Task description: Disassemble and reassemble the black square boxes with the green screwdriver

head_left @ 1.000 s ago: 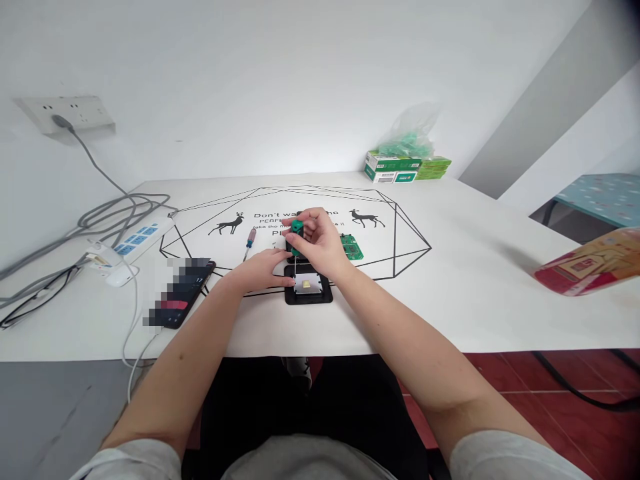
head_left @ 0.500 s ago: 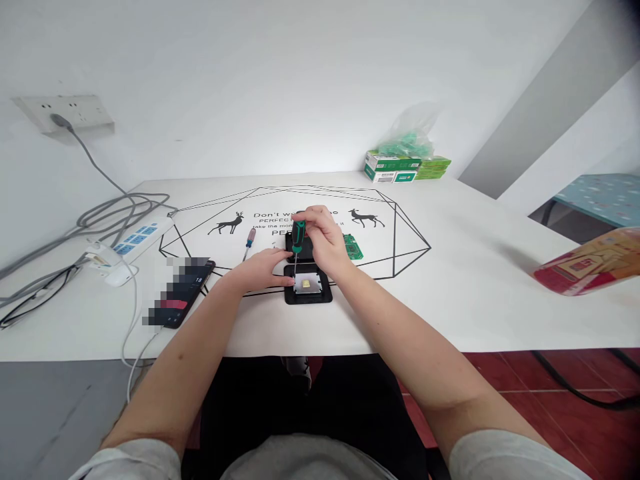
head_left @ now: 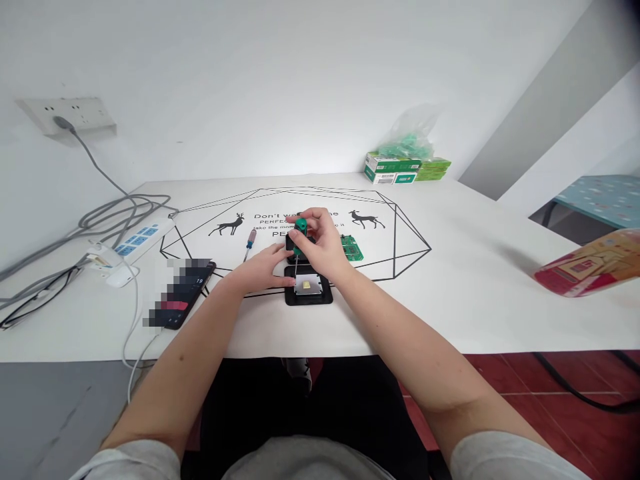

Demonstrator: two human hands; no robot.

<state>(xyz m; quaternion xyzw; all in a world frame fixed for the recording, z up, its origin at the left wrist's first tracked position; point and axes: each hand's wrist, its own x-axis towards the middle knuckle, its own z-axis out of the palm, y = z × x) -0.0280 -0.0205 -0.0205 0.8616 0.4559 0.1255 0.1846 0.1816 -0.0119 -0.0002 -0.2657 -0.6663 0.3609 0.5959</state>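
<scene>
A green screwdriver (head_left: 301,225) stands nearly upright in my right hand (head_left: 324,245), its fingers closed round the handle. The shaft comes down to the upper left corner of a silver plate (head_left: 315,285) with a yellow square on it, set in a black housing (head_left: 325,300). Thumb and fingers apart, my left hand (head_left: 265,269) has its thumb tip at the left edge of this housing and its fingers near a second black part (head_left: 292,255) just behind. Part of that second piece is hidden by my right hand. A green circuit board (head_left: 353,248) lies to the right.
Another screwdriver (head_left: 251,240) lies left of the black parts. Farther left are a phone (head_left: 193,293), a power strip (head_left: 140,241) and grey cables (head_left: 100,230). Green-and-white boxes (head_left: 393,167) stand at the back wall. A red and yellow package (head_left: 585,268) is at the right.
My right hand's fingers have shifted round the screwdriver handle, with the thumb now across its front. My left hand and the black housing look almost unmoved.
</scene>
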